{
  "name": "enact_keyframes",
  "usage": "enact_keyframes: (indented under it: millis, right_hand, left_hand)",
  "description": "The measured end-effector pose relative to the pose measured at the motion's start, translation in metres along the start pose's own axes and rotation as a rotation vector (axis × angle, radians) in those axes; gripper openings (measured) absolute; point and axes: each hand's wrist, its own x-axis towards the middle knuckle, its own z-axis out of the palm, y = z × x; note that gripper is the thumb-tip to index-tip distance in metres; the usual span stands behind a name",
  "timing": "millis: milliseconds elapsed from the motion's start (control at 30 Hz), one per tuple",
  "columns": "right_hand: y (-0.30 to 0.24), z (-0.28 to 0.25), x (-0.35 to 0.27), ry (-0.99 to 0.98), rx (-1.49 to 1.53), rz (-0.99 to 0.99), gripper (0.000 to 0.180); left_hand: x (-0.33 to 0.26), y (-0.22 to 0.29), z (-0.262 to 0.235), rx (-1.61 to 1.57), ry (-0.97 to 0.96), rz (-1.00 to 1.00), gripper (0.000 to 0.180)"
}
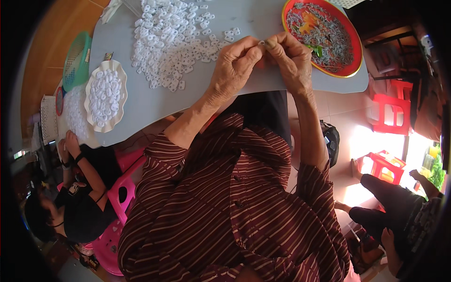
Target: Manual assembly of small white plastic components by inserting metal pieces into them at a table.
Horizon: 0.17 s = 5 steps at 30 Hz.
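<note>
My left hand (238, 63) and my right hand (292, 62) meet fingertip to fingertip above the table's near edge. Between the left thumb and forefinger a small white plastic piece (261, 43) shows. The right thumb and forefinger are pinched right beside it; whatever they hold is hidden. To the left of my hands spreads a large heap of white plastic pieces (162, 42), each with small holes. Close by on the right lies a red round tray (355, 43) with a gold rim, full of thin grey metal pieces, perhaps screws or pins.
A scalloped cream dish (123, 94) of white pieces stands at the table's (150, 110) left end, near a green basket (83, 58). A person (84, 202) works at the left. Another person (390, 202) sits at lower right, near red stools (392, 114).
</note>
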Motion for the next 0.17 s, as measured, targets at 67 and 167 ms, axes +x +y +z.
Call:
enact_keyframes:
  millis: [67, 167]
  right_hand:
    - [-0.0003, 0.0022, -0.0006, 0.012, -0.098, -0.050, 0.014]
    - [-0.0016, -0.0017, -0.0014, -0.027, -0.057, -0.032, 0.015]
  left_hand:
    - [0.0010, -0.0034, -0.0046, 0.014, 0.008, 0.002, 0.018]
    - [-0.0004, 0.0026, -0.0018, 0.075, -0.005, 0.036, 0.017]
